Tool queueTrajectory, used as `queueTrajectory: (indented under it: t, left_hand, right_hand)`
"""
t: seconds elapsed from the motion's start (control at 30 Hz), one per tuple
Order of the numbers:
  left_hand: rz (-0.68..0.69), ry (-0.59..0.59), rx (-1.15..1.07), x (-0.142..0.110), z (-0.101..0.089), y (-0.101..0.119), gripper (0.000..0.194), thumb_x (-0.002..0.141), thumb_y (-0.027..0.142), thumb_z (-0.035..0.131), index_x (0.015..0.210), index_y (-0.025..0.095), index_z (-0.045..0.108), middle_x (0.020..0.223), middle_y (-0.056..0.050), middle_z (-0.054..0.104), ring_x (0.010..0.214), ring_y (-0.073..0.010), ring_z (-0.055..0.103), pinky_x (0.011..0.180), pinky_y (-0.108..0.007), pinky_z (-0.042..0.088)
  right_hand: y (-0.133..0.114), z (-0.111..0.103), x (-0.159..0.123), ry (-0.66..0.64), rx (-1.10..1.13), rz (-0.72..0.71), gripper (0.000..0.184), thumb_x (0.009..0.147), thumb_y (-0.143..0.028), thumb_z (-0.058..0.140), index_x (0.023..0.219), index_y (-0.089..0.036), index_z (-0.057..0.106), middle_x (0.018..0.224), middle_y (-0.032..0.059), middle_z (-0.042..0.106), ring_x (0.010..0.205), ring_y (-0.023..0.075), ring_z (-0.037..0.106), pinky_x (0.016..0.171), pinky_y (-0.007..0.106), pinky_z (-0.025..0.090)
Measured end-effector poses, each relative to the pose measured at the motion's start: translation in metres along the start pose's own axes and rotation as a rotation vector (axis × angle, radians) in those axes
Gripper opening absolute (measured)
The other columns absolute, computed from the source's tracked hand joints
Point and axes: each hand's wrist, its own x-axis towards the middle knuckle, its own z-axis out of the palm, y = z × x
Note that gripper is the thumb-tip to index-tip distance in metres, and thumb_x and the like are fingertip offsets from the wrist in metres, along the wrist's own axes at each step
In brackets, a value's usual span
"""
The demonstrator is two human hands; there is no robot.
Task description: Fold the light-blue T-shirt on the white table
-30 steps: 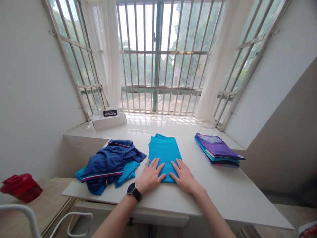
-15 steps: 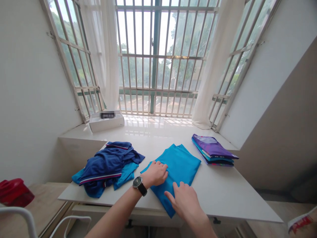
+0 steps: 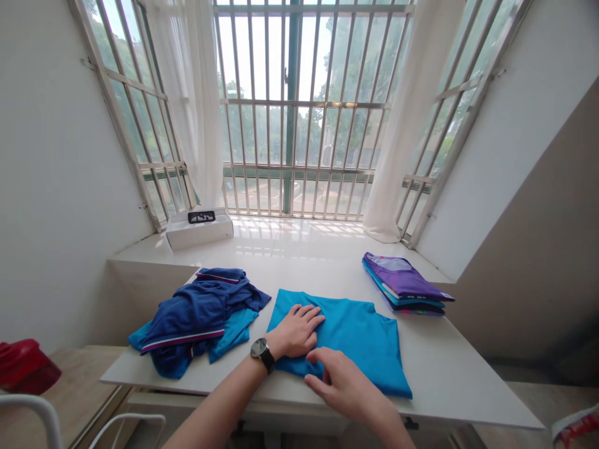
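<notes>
A bright blue garment (image 3: 360,337) lies folded in a wide, flat shape at the middle of the white table, its lower right corner close to the front edge. My left hand (image 3: 299,327), with a black-strapped watch on the wrist, rests flat on its left part, fingers spread. Over the garment's lower edge is my right hand (image 3: 334,377), thumb and bent index finger apart; I see nothing held in it, though its other fingers are partly hidden. To the left is a loose heap of navy clothing (image 3: 191,312) with striped trim, over a blue piece (image 3: 238,333).
A neat stack of folded clothes (image 3: 402,280), purple on top, sits at the table's (image 3: 472,386) right. On the sill behind stands a white box (image 3: 201,234) holding a dark object. A red item (image 3: 28,365) and a white curved rail (image 3: 42,411) are at lower left.
The blue garment has turned from a diagonal lie to a sideways one and now reaches farther right. My left hand has flattened with fingers spread; my right hand has shifted slightly left, its index finger more bent.
</notes>
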Motion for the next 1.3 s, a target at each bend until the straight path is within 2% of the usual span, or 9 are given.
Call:
queueTrajectory:
  t: [0.07,0.23,0.43,0.53,0.7,0.97,1.03,1.2,1.3]
  left_hand:
    - [0.027,0.012,-0.013,0.007,-0.006,-0.011,0.049,0.098,0.035,0.04,0.146,0.024,0.039,0.156,-0.008,0.037,0.143,-0.0276,0.032,0.116,-0.049,0.027]
    - [-0.013,0.06,0.062,0.008,-0.02,-0.008,0.05,0.096,0.036,0.046,0.144,0.023,0.042,0.157,-0.01,0.033,0.145,-0.031,0.026,0.115,-0.05,0.028]
    - [-0.391,0.087,0.017,-0.032,0.012,0.034,0.059,0.098,0.059,0.033,0.143,0.024,0.046,0.154,-0.016,0.037,0.139,-0.0408,0.033,0.107,-0.062,0.03]
    - [-0.37,0.05,-0.018,-0.041,0.019,0.035,0.065,0.098,0.063,0.028,0.151,0.028,0.035,0.158,-0.015,0.032,0.143,-0.0397,0.028,0.111,-0.064,0.022]
    - [-0.221,0.017,-0.019,-0.029,0.003,0.005,0.057,0.101,0.055,0.024,0.153,0.032,0.03,0.161,-0.009,0.025,0.147,-0.0319,0.022,0.117,-0.056,0.018]
    - [-0.021,0.01,0.05,0.003,-0.018,-0.043,0.049,0.1,0.042,0.036,0.148,0.033,0.04,0.158,-0.006,0.034,0.144,-0.0286,0.031,0.117,-0.048,0.023]
    - [-0.086,0.026,0.076,0.007,-0.018,-0.039,0.048,0.1,0.04,0.034,0.147,0.032,0.043,0.155,-0.007,0.039,0.141,-0.0308,0.034,0.114,-0.051,0.027]
    - [-0.49,0.053,0.117,0.011,-0.005,-0.01,0.057,0.098,0.05,0.029,0.14,0.02,0.052,0.147,-0.02,0.047,0.128,-0.0447,0.043,0.097,-0.063,0.036]
    - [-0.557,0.033,0.122,0.015,-0.003,0.0,0.065,0.097,0.056,0.026,0.144,0.016,0.048,0.146,-0.024,0.045,0.128,-0.049,0.04,0.093,-0.066,0.035]
  right_hand:
    - [0.008,-0.01,0.003,0.015,0.052,-0.025,0.028,0.09,-0.041,0.054,0.106,-0.022,0.068,0.102,0.0048,0.073,0.085,0.02,0.066,0.08,0.031,0.049]
    - [0.055,-0.033,0.007,0.234,-0.173,0.048,0.036,0.092,-0.037,0.047,0.115,-0.018,0.067,0.131,0.0125,0.063,0.125,0.0268,0.053,0.107,0.04,0.039]
    - [0.102,-0.029,-0.005,0.194,-0.349,0.209,0.046,0.094,-0.041,0.047,0.13,-0.018,0.061,0.144,0.0141,0.053,0.132,0.0306,0.047,0.109,0.046,0.037]
    - [0.098,-0.026,-0.003,0.206,-0.415,0.231,0.047,0.094,-0.041,0.048,0.132,-0.017,0.061,0.142,0.0154,0.054,0.131,0.0314,0.048,0.109,0.046,0.037]
    - [0.09,-0.028,0.009,0.188,-0.445,0.267,0.046,0.094,-0.041,0.048,0.132,-0.018,0.061,0.138,0.0153,0.056,0.127,0.0313,0.051,0.106,0.044,0.04]
    - [0.079,-0.018,0.025,0.214,-0.531,0.355,0.05,0.096,-0.041,0.045,0.136,-0.013,0.058,0.139,0.0217,0.054,0.127,0.036,0.049,0.104,0.045,0.039]
    - [0.073,-0.017,0.028,0.206,-0.56,0.379,0.05,0.096,-0.039,0.045,0.136,-0.012,0.058,0.137,0.0225,0.054,0.124,0.0365,0.051,0.101,0.045,0.041]
    - [0.062,-0.016,0.034,0.204,-0.587,0.405,0.044,0.095,-0.036,0.046,0.129,-0.013,0.062,0.128,0.0231,0.059,0.115,0.0371,0.055,0.094,0.046,0.044]
    - [0.058,-0.017,0.037,0.205,-0.595,0.404,0.041,0.096,-0.035,0.044,0.123,-0.012,0.065,0.12,0.0236,0.061,0.109,0.0368,0.057,0.091,0.045,0.044]
